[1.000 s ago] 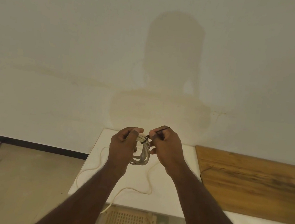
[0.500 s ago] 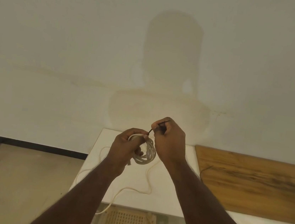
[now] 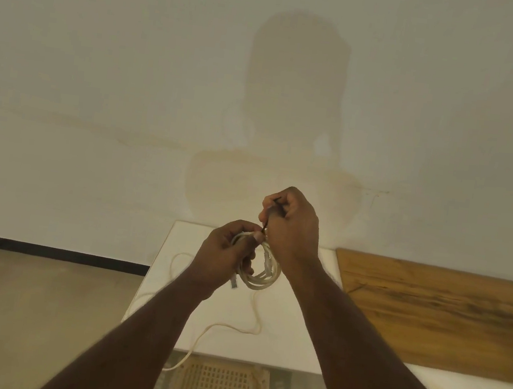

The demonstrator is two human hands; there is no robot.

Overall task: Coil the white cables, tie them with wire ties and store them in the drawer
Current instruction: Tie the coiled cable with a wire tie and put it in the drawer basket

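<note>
From your head camera, the coiled white cable point(image 3: 260, 269) hangs in the air between your two hands, above the far part of the white tabletop point(image 3: 231, 340). It looks light and limp, and the loops will likely spring apart if you slacken your hold, so take it where the strands bunch together at the top of the coil, right at the spot the tie goes round. Your left hand point(image 3: 225, 252) is curled round that bunched section, thumb pressed on top, and a plug end point(image 3: 233, 283) dangles just below it. Your right hand point(image 3: 291, 227) is closed in a pinch on the thin dark wire tie point(image 3: 274, 213), which runs from your fingertips down to the coil beside your left thumb. The tie looks thin and bendable; judging by this, it should twist easily but could slip from the fingers, so grip it close to the bundle. I cannot tell how many turns it has already taken.

A second, loose white cable point(image 3: 226, 326) snakes across the tabletop below your hands and trails off the near edge. To the right lies a wooden board point(image 3: 434, 316). Below the near edge sits a latticed plastic basket point(image 3: 218, 387). No drawer is in sight.
</note>
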